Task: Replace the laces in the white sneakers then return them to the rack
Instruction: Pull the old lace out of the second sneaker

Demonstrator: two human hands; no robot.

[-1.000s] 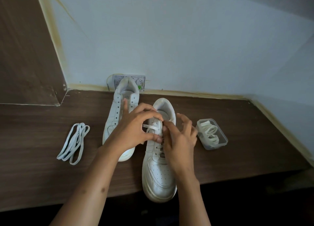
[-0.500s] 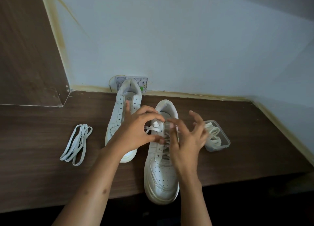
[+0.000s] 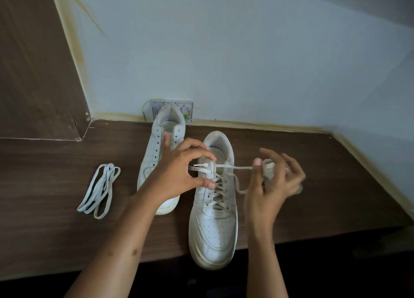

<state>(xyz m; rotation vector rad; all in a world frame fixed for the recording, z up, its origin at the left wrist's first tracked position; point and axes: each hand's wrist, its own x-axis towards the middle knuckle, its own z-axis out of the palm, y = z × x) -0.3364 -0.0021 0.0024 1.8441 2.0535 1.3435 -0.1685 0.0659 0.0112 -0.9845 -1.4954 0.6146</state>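
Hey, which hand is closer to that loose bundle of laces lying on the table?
Left. The left hand works at the laced sneaker, with the unlaced sneaker between it and the lace bundle. The right hand is farther away, beyond the laced sneaker.

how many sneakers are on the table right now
2. The unlaced sneaker lies at the back by the wall; the laced sneaker lies right of it, toe over the table's front edge. None seems hidden.

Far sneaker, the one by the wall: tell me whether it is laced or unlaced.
Unlaced. The far sneaker shows bare eyelets down both sides, with no lace across its tongue; the left hand hides part of it.
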